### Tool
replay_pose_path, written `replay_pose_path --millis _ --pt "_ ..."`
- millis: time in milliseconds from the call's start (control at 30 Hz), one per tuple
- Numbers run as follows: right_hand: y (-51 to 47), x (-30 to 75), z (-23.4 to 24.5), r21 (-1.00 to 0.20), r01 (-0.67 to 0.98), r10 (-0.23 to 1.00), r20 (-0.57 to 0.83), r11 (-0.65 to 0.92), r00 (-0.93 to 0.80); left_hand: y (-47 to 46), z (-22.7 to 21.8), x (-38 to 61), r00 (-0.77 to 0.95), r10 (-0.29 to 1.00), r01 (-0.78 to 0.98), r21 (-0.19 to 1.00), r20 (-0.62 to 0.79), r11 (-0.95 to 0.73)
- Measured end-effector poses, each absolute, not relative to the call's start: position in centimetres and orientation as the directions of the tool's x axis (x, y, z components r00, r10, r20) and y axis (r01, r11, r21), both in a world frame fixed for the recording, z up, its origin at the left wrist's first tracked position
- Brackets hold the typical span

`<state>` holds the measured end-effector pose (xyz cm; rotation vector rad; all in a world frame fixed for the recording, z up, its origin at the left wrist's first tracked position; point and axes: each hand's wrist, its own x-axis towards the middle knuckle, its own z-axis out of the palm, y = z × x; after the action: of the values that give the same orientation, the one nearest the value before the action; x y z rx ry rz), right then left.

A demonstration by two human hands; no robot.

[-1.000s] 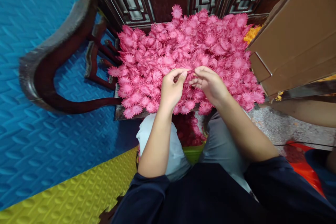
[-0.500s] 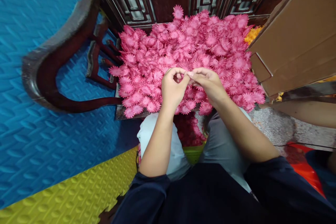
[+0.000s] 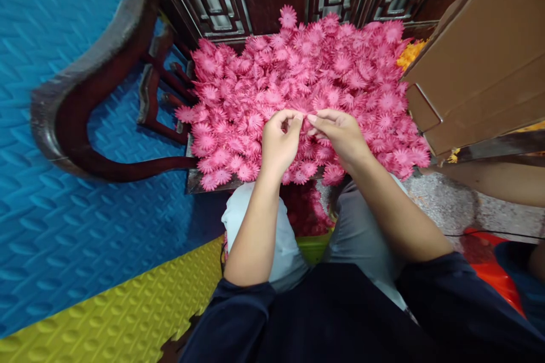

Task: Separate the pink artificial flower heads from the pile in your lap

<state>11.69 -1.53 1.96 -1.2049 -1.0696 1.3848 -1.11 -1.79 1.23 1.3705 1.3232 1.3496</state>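
Over the near half of the pink flower pile [image 3: 247, 85], you're apparently working one artificial daisy-type bloom [image 3: 304, 106]. Your L hand [image 3: 279, 140] is seemingly pinching it, thumb to forefinger; your R hand [image 3: 339, 133] is curling its fingers just beside, though whether they're gripping, can't tell. Next move's prob. calling for a light, steady pinch w/ both hands. The bloom's showing thin pink petals, blurred, partly hidden.
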Motion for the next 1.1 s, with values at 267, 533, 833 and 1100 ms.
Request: replay_pose_path --millis 267,533,833,1100 --pt "-1.6 11.4 2.0 -0.997 -0.045 0.998 -0.061 -0.062 -0.024 -1.6 0.7 -0.5 -0.315 0.922 0.212 0.964 0.223 -0.161" --pt "-2.0 10.6 2.6 -0.981 -0.126 0.989 -0.149 -0.144 0.026 -1.1 0.5 -1.4 -0.566 0.79 0.081 0.969 0.237 -0.233" --pt "-2.6 9.1 1.8 -0.981 -0.126 0.984 -0.16 -0.15 0.077 -1.8 0.7 0.8 -0.717 0.633 0.189 0.955 0.292 -0.227" --pt "0.6 13.8 0.6 -0.959 -0.187 0.912 -0.262 -0.211 0.316 0.1 0.9 -4.8 -0.875 0.366 0.243 0.941 0.318 -0.237"
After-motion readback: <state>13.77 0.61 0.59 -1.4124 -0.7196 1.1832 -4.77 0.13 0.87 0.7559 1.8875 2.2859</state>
